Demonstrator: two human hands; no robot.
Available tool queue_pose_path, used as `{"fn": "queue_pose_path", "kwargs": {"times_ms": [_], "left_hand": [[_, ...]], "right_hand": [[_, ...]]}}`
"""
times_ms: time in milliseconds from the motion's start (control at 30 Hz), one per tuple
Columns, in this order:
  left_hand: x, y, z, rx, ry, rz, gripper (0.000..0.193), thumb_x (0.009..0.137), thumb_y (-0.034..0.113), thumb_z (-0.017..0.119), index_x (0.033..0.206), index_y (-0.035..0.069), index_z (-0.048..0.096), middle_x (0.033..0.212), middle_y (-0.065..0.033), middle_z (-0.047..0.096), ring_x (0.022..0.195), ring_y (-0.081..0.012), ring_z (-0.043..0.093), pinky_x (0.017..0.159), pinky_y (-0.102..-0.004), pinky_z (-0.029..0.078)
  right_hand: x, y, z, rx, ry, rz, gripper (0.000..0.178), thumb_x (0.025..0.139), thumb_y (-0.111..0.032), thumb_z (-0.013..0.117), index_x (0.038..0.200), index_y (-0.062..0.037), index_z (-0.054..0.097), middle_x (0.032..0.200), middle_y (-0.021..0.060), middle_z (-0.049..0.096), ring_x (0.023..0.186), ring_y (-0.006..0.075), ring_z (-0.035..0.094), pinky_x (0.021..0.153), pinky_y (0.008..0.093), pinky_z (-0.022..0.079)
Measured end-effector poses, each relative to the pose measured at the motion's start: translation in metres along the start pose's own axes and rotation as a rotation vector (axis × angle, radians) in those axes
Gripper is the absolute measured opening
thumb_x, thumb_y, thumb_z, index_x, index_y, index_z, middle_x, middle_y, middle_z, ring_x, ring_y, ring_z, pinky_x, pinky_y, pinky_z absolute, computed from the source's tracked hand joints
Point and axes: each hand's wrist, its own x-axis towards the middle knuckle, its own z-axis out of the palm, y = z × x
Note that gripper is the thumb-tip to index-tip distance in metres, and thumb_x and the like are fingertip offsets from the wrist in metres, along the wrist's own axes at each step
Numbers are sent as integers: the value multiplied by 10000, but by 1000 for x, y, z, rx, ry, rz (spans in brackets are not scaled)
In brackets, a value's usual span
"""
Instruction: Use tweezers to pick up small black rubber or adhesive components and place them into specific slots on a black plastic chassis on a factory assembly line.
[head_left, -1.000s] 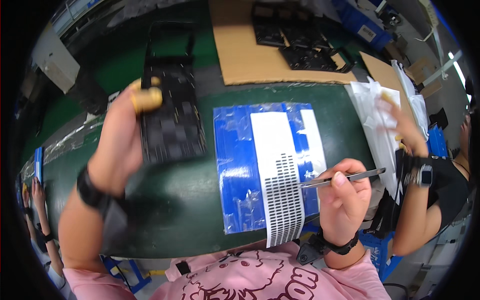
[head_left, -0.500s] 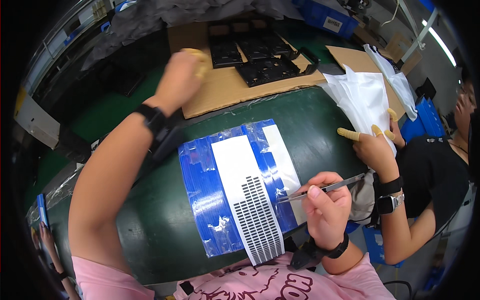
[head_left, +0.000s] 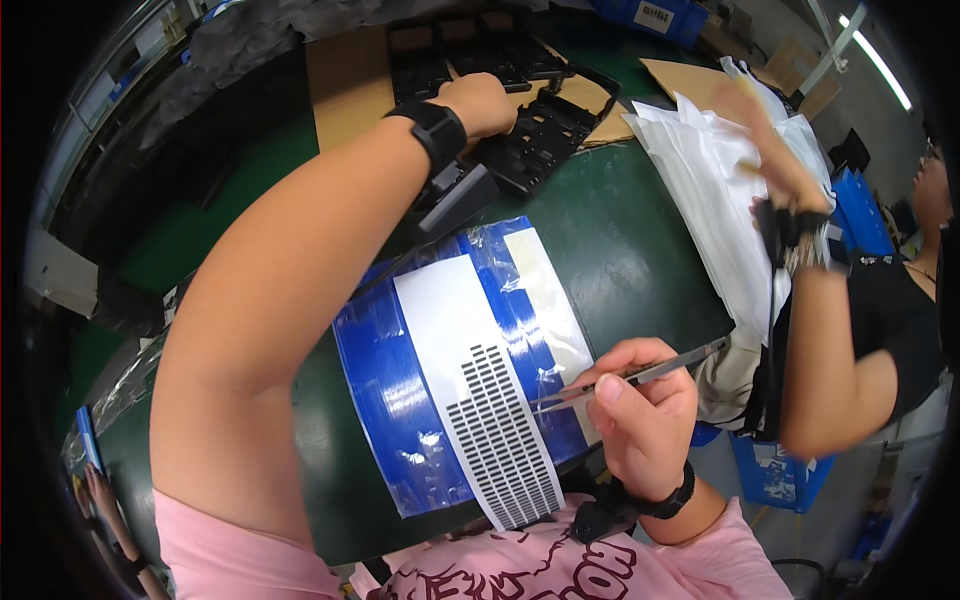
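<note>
My left hand (head_left: pixel 480 106) reaches to the far side of the bench and is closed on the near left edge of a black plastic frame (head_left: pixel 540 135); its fingertips are mostly hidden. The frame sits tilted, partly over the cardboard. In my right hand (head_left: pixel 648 425) I hold metal tweezers (head_left: pixel 703 353) between thumb and fingers, their tips pointing left. Below those tips lies a white sheet (head_left: pixel 440 310) bearing rows of small black rectangular pads (head_left: pixel 500 430). It rests on a blue board (head_left: pixel 372 370) covered with clear tape, with a second pale strip (head_left: pixel 545 280) to its right.
Several more black frames (head_left: pixel 418 70) lie on a cardboard sheet (head_left: pixel 345 90) at the back. To the right, a co-worker's blurred hand (head_left: pixel 775 150) is over a stack of white bags (head_left: pixel 690 200). A blue bin (head_left: pixel 655 15) stands at the far edge of the green bench (head_left: pixel 630 260).
My left hand has moved right and taken hold of the black frame, which has turned and shifted nearer. My right hand has stayed nearly still. The co-worker's hand has lifted away from the bags' near edge.
</note>
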Motion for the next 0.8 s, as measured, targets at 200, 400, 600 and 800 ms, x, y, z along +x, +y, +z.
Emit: {"fn": "queue_pose_path", "kwargs": {"times_ms": [200,400,600,800], "left_hand": [[-42,-22,-26,-615,30,-39,162,634,120,571,706,-24,584,702,-135,567,679,-238,567,612,-311,450],[-165,-36,-68,-1555,-40,-132,287,738,27,502,1018,-32,477,912,-91,557,826,-159,563,778,-282,463],[-300,-33,-65,-1851,308,-476,382,773,99,429,1136,-19,417,1004,-99,543,886,-189,552,797,-313,457],[-352,7,-36,-1879,334,-633,563,681,70,546,1205,38,343,1100,-126,481,925,-261,529,797,-398,453]], "right_hand": [[-2,-1,0,-28,-112,-23,176,751,-12,578,901,38,501,761,83,583,589,51,485,506,158,380],[3,6,8,-121,-156,45,148,753,3,577,878,39,506,752,65,567,628,53,513,541,165,407],[12,7,19,-193,-212,69,107,746,28,565,840,27,513,706,39,558,601,43,517,528,156,407],[23,21,18,-208,-214,66,99,746,39,546,836,21,509,686,33,556,585,36,513,507,158,396]]}}
